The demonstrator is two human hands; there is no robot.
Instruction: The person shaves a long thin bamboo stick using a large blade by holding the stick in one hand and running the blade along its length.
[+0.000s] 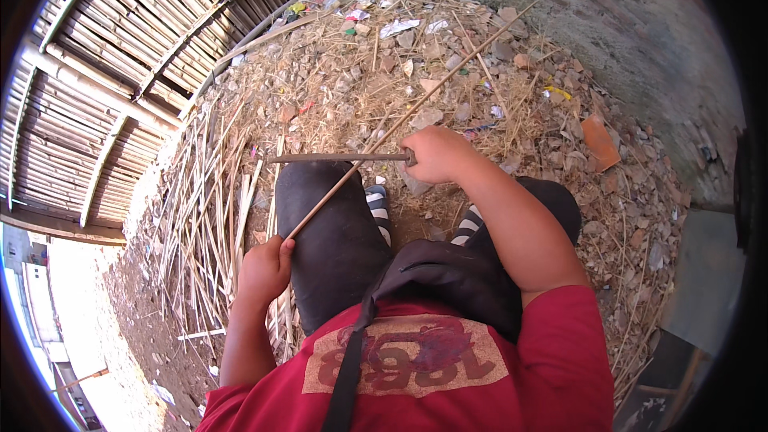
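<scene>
Two hands occupied: left hand (266,270) closed round the near end of a long thin stick (326,198), which slants forward and right over the dark left trouser leg (336,252), right hand (438,154) gripping a dark, straight blade-like tool (320,158) crossing the stick (contact there unclear).

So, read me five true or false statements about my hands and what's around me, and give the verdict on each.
1. Your left hand grips the stick. True.
2. The blade is in your left hand. False: your right hand holds it.
3. In this view, blade and stick cross. True.
4. The pale strips are heaped on your right. False: they lie on your left.
5. Your shirt is green. False: it is red.
</scene>
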